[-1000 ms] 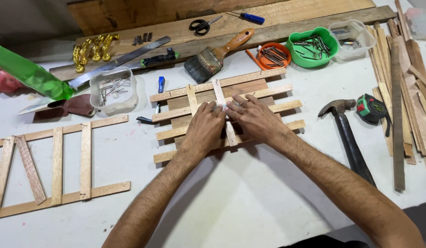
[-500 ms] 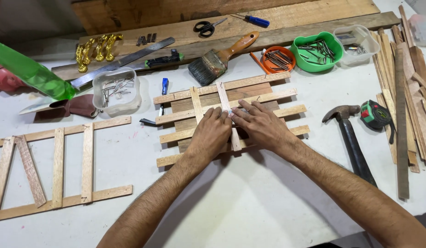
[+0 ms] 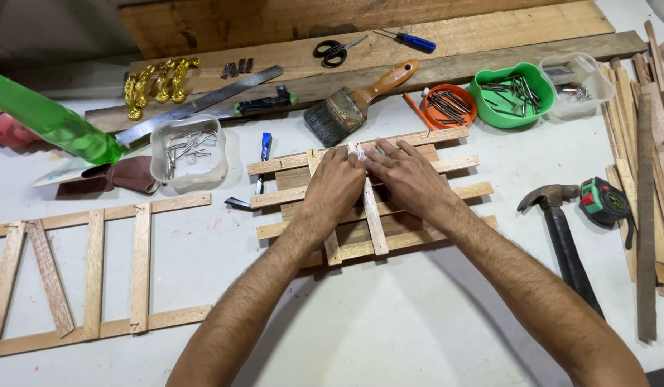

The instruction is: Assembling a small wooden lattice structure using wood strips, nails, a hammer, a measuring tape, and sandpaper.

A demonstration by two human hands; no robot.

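Head view: your left hand (image 3: 337, 188) and right hand (image 3: 409, 179) lie palm down, side by side, on the slatted wooden frame (image 3: 461, 192) at mid-table. Fingertips of both meet at the top end of one loose upright slat (image 3: 373, 218), close to the frame's far rail. They press on it rather than wrap around it; whether anything small is pinched between them, can't tell. The slat runs back toward you between your wrists, slightly tilted, its near end on the frame's near rail.

Just left of the frame: a blue-handled tool (image 3: 265, 146) and a clear tub of nails (image 3: 188, 152). Near the table's left edge, a second, ladder-like frame (image 3: 95, 272), well apart from your hands. Toward the far edge: paintbrush (image 3: 353, 104), orange dish of nails (image 3: 449, 105), green bowl of nails (image 3: 510, 93), scissors (image 3: 333, 50) on a plank. Right of the frame: hammer (image 3: 561, 229) and tape measure (image 3: 603, 202), then a stack of wooden strips (image 3: 646, 215) along the right edge.
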